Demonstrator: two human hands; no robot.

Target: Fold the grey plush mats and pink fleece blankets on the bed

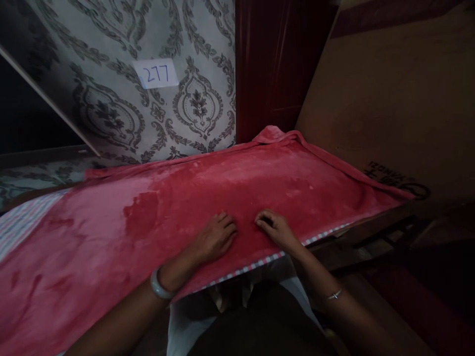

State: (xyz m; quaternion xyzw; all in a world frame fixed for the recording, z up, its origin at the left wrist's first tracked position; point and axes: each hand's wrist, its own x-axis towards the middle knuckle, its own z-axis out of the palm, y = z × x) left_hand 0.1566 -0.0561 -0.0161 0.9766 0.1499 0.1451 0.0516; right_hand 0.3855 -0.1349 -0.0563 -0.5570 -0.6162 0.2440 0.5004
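Note:
A plush red blanket is spread over a table in front of me. My left hand rests palm down on it, its fingers loosely bent and nothing visible in them. To the right, my right hand is just above or on the blanket, with thumb and forefinger curled together in a pinch. Whatever may be between those fingertips is too small to make out. A gap of red cloth separates the two hands.
Patterned wallpaper with a paper marked 277 rises behind. A large cardboard box stands at the right, beside a dark red panel. A dark screen is at the left, above checked cloth.

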